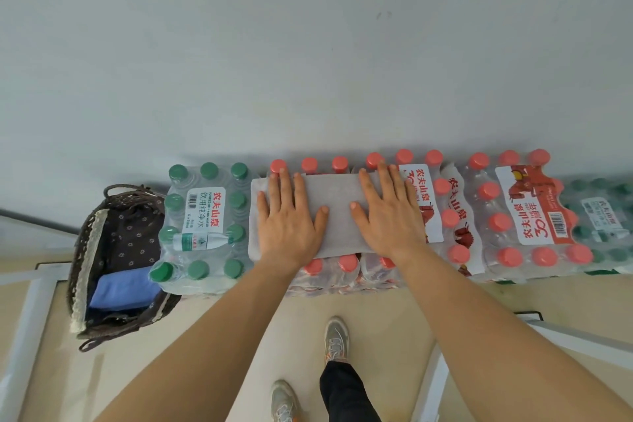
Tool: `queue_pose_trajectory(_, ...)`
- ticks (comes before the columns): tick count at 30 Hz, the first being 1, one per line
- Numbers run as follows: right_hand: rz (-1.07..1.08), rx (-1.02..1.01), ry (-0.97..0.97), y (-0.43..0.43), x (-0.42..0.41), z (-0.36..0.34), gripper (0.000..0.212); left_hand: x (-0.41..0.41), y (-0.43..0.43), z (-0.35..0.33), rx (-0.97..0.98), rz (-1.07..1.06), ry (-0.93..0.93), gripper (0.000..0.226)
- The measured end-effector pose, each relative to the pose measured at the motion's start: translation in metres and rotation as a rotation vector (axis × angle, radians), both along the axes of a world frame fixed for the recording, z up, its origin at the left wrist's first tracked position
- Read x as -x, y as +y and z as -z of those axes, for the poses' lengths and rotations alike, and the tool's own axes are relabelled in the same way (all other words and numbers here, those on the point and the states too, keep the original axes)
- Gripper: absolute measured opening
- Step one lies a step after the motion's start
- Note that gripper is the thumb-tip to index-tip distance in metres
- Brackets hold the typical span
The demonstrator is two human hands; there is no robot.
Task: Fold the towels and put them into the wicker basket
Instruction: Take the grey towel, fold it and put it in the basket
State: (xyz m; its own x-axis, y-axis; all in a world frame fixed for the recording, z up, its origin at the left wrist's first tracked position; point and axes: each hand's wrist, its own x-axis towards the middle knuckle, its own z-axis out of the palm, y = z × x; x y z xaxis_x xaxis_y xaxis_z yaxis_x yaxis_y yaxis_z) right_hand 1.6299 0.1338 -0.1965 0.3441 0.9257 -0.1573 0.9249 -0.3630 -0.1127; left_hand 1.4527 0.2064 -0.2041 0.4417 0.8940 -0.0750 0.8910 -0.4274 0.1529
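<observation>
A grey towel (337,205) lies folded into a flat rectangle on top of a shrink-wrapped pack of red-capped bottles (337,272). My left hand (289,216) presses flat on its left half, fingers straight and spread. My right hand (388,212) presses flat on its right half the same way. The dark wicker basket (87,250) stands on the floor at the left, lined with dark flowered cloth. A folded blue towel (123,288) lies inside it.
A pack of green-capped bottles (202,229) sits between the basket and the grey towel. More red-capped packs (527,212) run to the right along a pale wall (308,44). My feet (337,339) stand on a beige floor.
</observation>
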Motion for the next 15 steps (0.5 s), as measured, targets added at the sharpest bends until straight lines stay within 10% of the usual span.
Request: queue_pose_trajectory(15,0.177,0.168,-0.011,-0.037,-0.076,-0.009,0.064,-0.057,-0.019,0.002,0.024,0.024,-0.003,0.079)
